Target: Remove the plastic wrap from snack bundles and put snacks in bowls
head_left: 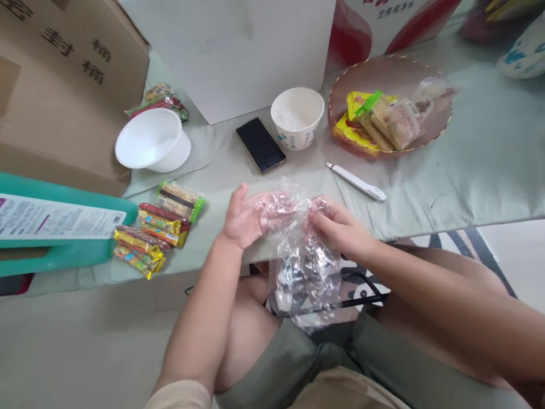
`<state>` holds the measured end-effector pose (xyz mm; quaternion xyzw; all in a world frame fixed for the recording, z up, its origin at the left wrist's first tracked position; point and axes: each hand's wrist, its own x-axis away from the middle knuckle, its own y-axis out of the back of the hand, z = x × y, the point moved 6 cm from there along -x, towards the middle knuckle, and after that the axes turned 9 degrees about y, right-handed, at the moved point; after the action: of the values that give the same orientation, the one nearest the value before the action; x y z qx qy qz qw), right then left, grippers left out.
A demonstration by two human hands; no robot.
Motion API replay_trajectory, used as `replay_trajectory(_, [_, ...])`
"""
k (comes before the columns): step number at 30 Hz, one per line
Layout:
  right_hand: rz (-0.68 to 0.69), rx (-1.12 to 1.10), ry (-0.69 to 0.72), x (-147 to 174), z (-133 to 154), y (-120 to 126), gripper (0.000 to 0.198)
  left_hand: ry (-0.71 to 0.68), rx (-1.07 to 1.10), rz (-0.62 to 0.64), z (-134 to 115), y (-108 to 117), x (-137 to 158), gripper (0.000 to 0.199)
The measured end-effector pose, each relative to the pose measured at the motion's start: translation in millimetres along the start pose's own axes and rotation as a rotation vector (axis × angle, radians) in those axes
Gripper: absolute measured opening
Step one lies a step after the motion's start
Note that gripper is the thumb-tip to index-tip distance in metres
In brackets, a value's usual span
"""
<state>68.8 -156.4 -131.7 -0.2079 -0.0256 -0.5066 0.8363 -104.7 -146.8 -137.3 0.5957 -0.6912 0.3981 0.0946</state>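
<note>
A clear, crinkled plastic bag [293,278] hangs between my hands over the table's front edge and down above my lap. My right hand [336,227] pinches its upper part between thumb and fingers. My left hand [255,216] is stretched out flat, palm up and thumb apart; thin film covers its fingers, and whether they are inside the bag or behind it I cannot tell. Just beyond the hands lie a black phone [260,145] and a white box cutter-like tool [356,182]. A white paper bowl [297,119] stands behind them.
Wrapped snack bars [149,238] lie at left beside a teal jug [63,227]. Behind them are a white plastic bowl [153,142] and a cardboard box [68,96]. A pink gold-rimmed plate [426,139] with packaged snacks sits at right. A white box [242,51] stands at the back.
</note>
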Motion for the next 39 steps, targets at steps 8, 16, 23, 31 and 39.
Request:
replay_trajectory(8, [-0.270, 0.083, 0.026, -17.4, 1.0, 41.6, 0.038, -0.317, 0.173, 0.047, -21.2, -21.4, -11.6, 0.075])
replay_trajectory(16, [-0.259, 0.074, 0.038, -31.8, 14.5, 45.4, 0.048, -0.088, -0.133, 0.259, 0.0, -35.0, -27.8, 0.082])
replay_trajectory(23, [-0.298, 0.063, 0.069, -42.4, 29.3, 44.5, 0.051, -0.001, -0.298, 0.102, 2.4, -18.1, -23.9, 0.042])
replay_trajectory(31, [-0.051, 0.211, -0.045, -39.7, 21.0, 33.4, 0.040, 0.012, -0.315, -0.051, -6.4, -12.3, -26.8, 0.055])
replay_trajectory(39, [-0.168, 0.437, 0.484, -32.4, 43.4, 47.2, 0.018, -0.022, -0.225, -0.025, -7.6, -9.2, -23.1, 0.048])
